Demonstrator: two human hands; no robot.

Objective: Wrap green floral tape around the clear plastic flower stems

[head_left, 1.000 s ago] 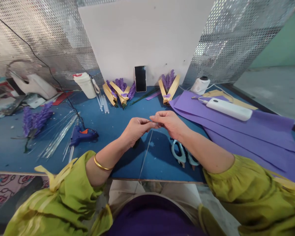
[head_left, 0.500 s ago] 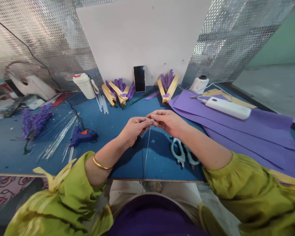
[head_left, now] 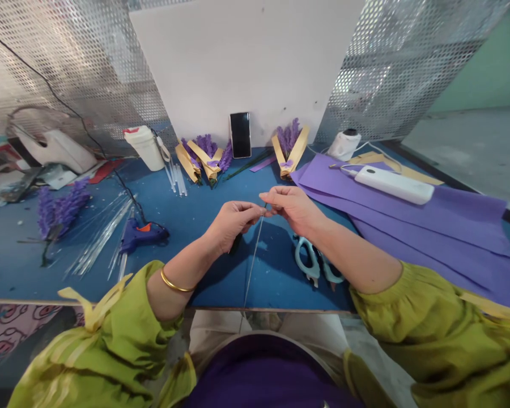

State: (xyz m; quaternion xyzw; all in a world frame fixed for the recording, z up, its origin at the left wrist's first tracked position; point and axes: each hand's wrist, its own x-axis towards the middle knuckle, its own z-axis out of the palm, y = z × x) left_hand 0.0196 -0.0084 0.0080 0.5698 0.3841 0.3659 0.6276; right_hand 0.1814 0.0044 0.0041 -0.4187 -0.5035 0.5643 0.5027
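Note:
My left hand (head_left: 236,221) and my right hand (head_left: 294,208) meet fingertip to fingertip above the middle of the blue table. From the left hand's pinched thumb and forefinger a thin pale strand (head_left: 253,258), thread or fine wire, runs down past the table edge to my lap. The right hand's fingers are pinched close beside it, around a tiny dark bit that I cannot make out. Under the left palm, a dark object (head_left: 236,243) is mostly hidden. Light-blue scissors (head_left: 307,260) lie below the right wrist.
To the left are a blue glue gun (head_left: 142,237), clear strips (head_left: 106,235) and purple flower sprigs (head_left: 62,209). Small wrapped lavender bunches (head_left: 206,156) and a phone (head_left: 240,135) stand at the back. Purple sheets (head_left: 391,221) bearing a white device (head_left: 394,185) cover the right.
My right hand has shifted slightly, its thumb and fingertips now a little apart from the left hand's. The strand's lower end has swung to the left.

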